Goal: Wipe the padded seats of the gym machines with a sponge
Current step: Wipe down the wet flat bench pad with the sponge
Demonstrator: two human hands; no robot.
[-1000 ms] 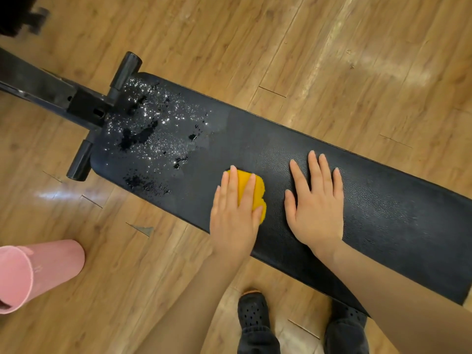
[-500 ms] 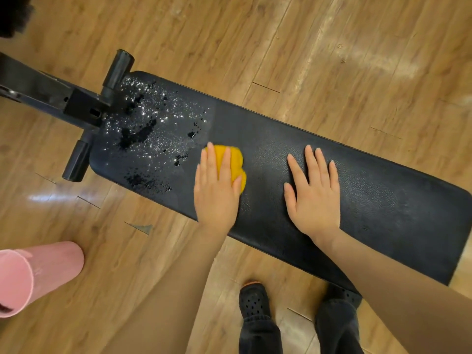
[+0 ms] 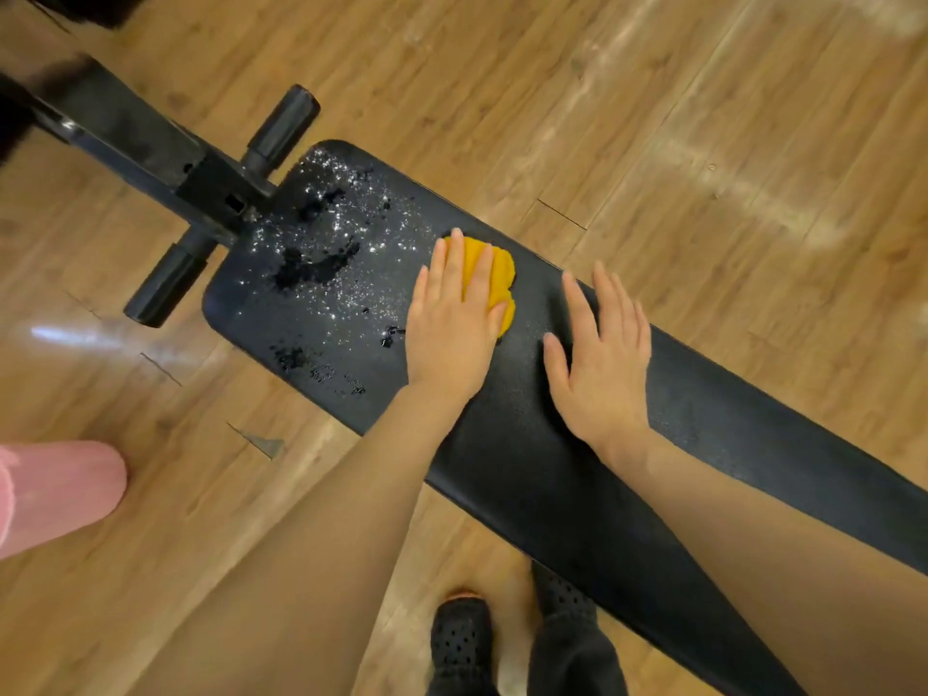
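A long black padded bench seat [image 3: 532, 444] runs diagonally from upper left to lower right. Its upper-left end is covered with white foam specks and wet patches [image 3: 326, 253]. My left hand [image 3: 452, 319] presses flat, fingers straight, on a yellow sponge [image 3: 499, 281] near the seat's far edge, at the border of the wet area. My right hand [image 3: 600, 359] rests flat on the pad just right of the sponge, fingers spread, holding nothing.
A black metal frame [image 3: 150, 148] with two round foam rollers [image 3: 281, 125] joins the bench's upper-left end. A pink bucket [image 3: 55, 494] lies on the wooden floor at the left edge. My two dark shoes [image 3: 462, 640] stand beside the bench below.
My left hand has pushed the sponge across the pad from its near edge toward its far edge and toward the wet end. My right hand stays planted flat on the pad.
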